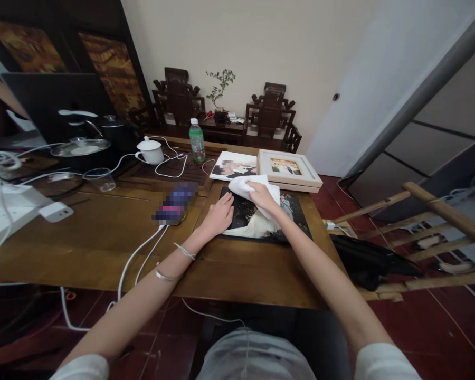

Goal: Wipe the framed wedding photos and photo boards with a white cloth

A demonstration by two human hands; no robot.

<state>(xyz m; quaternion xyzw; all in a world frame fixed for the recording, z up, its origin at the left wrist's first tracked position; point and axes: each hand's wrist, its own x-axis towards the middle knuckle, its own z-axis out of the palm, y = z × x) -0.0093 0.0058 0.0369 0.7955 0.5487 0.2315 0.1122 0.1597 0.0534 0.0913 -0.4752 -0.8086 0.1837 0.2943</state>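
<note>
A dark photo panel [237, 209] lies flat on the wooden table, with a pale gown in its picture. My left hand [218, 215] rests on the panel's left edge, its fingers stretched out and holding nothing. Bunched under my right hand [263, 197] is a white cloth [242, 185], pressed onto the upper part of the panel; my fingers are closed on it. The cloth and the hand cover part of the picture. Just behind the panel lie a white-bordered photo [230, 165] and a white picture frame [306, 171], which sits on another flat piece.
A phone [174, 205] with white cables lies left of the panel. Farther back stand a green-labelled bottle [197, 141], a lidded white cup [149, 151] and a clear plastic cup [102, 180]. White power strips [10, 216] occupy the left side. A wooden rack [443, 211] stands right.
</note>
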